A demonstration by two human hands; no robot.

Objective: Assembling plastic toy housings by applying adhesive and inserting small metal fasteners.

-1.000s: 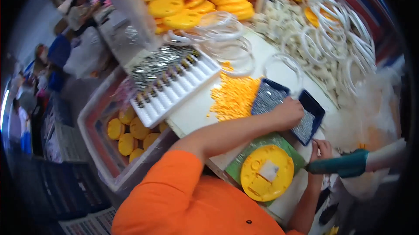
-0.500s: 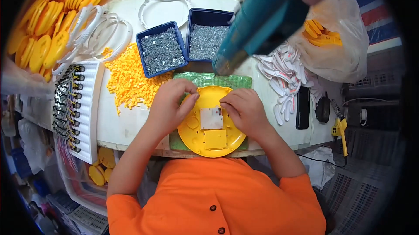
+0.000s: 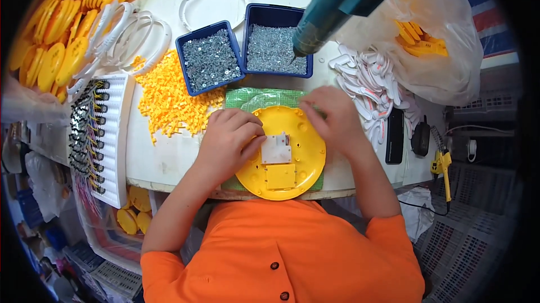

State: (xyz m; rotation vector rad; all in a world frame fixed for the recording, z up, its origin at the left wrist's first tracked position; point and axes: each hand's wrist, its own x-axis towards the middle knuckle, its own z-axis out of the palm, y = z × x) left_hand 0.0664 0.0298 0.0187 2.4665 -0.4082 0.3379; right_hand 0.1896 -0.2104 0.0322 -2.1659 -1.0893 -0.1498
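In front of me a round yellow plastic shell (image 3: 306,168) lies on a green mat (image 3: 247,96). A white plastic box (image 3: 276,150) is set in its middle, with a yellow rectangular cover (image 3: 280,177) below it. My left hand (image 3: 232,138) rests over the shell's left side, thumb and fingers bent together by the white box; what they pinch, if anything, is hidden. My right hand (image 3: 336,116) is raised at the shell's upper right, slightly blurred, thumb and fingers apart. Above hangs a teal power screwdriver (image 3: 337,10), its tip over a blue bin of screws (image 3: 275,47).
A second blue bin (image 3: 209,58) holds washer-like metal parts. Beside it are small yellow pieces (image 3: 174,97), a white tray of wired parts (image 3: 115,140) and stacked yellow shells (image 3: 56,21). To the right lie white curved parts (image 3: 371,83), a black phone (image 3: 395,137) and a yellow-handled soldering iron (image 3: 444,171).
My right hand has moved up and right, off the shell. My left hand has shifted inward to the white box. The shell has slid slightly right; the screwdriver has swung up and right.
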